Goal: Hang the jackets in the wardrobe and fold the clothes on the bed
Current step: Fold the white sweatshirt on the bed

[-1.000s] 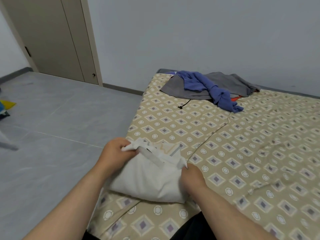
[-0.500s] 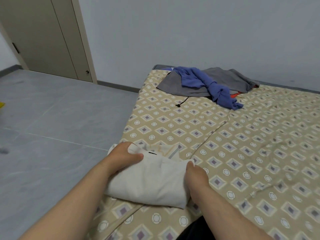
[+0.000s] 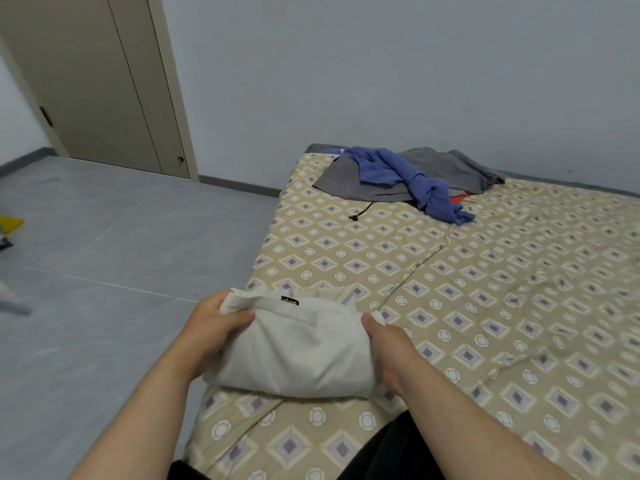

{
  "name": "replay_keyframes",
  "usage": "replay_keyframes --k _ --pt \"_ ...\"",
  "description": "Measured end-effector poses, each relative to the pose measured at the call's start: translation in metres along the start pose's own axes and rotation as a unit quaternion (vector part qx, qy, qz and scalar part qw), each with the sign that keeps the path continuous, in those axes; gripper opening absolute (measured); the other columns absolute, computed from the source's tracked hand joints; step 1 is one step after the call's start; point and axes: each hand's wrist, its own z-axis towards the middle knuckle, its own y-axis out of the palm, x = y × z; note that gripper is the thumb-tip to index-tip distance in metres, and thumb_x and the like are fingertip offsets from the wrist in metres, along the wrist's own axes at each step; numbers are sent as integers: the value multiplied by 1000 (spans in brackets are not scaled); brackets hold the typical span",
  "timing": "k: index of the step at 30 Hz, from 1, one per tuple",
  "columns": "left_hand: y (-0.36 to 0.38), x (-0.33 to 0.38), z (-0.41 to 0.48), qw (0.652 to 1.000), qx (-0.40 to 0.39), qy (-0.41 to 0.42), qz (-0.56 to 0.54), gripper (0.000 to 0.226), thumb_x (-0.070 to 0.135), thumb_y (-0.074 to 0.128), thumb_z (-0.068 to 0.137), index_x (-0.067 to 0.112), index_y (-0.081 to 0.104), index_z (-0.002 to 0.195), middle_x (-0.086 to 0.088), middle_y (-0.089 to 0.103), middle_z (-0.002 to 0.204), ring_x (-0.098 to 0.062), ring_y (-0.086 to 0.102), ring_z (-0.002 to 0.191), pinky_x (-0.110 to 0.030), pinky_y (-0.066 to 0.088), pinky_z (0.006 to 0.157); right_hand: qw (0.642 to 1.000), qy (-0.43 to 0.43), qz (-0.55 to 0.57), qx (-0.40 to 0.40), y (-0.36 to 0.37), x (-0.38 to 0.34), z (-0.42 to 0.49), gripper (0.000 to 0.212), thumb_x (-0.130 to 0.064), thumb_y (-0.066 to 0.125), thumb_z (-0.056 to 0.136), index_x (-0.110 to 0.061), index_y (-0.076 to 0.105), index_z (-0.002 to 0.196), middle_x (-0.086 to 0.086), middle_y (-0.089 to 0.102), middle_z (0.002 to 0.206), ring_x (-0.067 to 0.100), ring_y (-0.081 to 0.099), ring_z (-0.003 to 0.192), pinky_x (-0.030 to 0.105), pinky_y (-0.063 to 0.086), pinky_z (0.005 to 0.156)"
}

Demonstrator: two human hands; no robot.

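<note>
Finding: against a second ago, the white garment (image 3: 298, 355) is tighter. The loose upper edge that stood up is now laid flat, and a black label (image 3: 290, 301) shows on top. The garment rests on the bed (image 3: 519, 306) at the near left corner, close to the edge.

The left hand (image 3: 214, 327) grips the left end with its fingers (image 3: 239, 315) curled round the cloth, and the right hand (image 3: 384, 344) grips the right end likewise.

Judgement: this fold looks near complete, and the bundle appears ready to be set down and released.

Outstanding: a grey garment (image 3: 450, 164) with a blue garment (image 3: 408, 178) thrown across it lies unfolded at the far end by the wall, well apart from the hands. A black cord (image 3: 360, 211) trails from the heap.

A closed door (image 3: 104, 81) stands at far left – whether it is the wardrobe cannot be told. No obstruction lies between bundle and heap; the one risk noted is the bundle slipping off the edge
</note>
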Motion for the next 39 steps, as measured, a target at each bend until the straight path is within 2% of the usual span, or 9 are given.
replay_keyframes --k 3,6,8,12,15,20,24,31,39 --pt "-18 -6 -6 986 -29 -85 -141 22 8 70 81 14 71 102 -12 76 99 -25 72 88 -36 54 73 999 19 6 -44 -3 -5 3 48 -45 63 92 -8 61 123 5 71 109 27 68 96 37 54 83" --pt "-28 -19 -6 986 5 -130 -105 19 5 58 95 8 65 112 -16 74 105 -32 70 96 -39 54 78 998 -4 -24 -58 7 -16 10 47 -42 63 93 -7 59 125 8 70 112 29 68 97 39 56 84" --pt "-28 -32 -2 989 64 -123 -48 12 9 62 95 11 65 107 -13 74 102 -30 69 94 -37 53 77 997 -53 -58 -28 21 -18 21 41 -45 58 94 -10 62 116 8 69 107 28 66 96 40 53 92" --pt "-24 -39 3 991 95 -91 3 2 13 65 93 12 64 94 -5 72 90 -21 65 78 -32 48 66 976 -145 -159 22 40 -8 37 39 -48 48 98 -13 64 88 -1 63 81 24 60 82 32 42 75" --pt "-23 -40 16 992 102 -44 64 22 13 68 90 7 51 77 2 55 67 -12 48 60 -28 34 55 959 -171 -209 86 41 -11 54 51 -53 45 97 -12 60 70 1 62 73 27 58 77 33 38 68" --pt "-13 -31 67 963 194 32 183 34 13 74 82 11 46 63 4 44 56 -11 36 50 -31 29 52 961 -123 -228 95 39 -25 98 47 -49 54 91 -9 58 67 4 62 72 24 59 71 33 41 64" --pt "-4 -52 103 951 217 0 220 35 13 70 84 12 43 62 1 42 58 -15 36 54 -32 29 52 963 -103 -233 88 39 -31 128 45 -45 57 87 -7 58 63 3 61 62 23 59 63 30 38 55" --pt "-2 -81 116 935 233 -51 263 31 23 63 88 8 43 69 -3 45 64 -20 38 58 -33 31 54 880 -164 -407 180 63 -27 140 60 -56 35 98 -7 67 84 10 68 84 34 64 89 39 51 78" --pt "-7 -79 85 956 238 -64 160 35 31 58 95 9 49 69 1 49 65 -19 43 62 -31 32 55 961 -143 -230 45 38 -30 119 58 -55 40 94 -7 62 71 3 64 71 24 61 72 34 44 65"
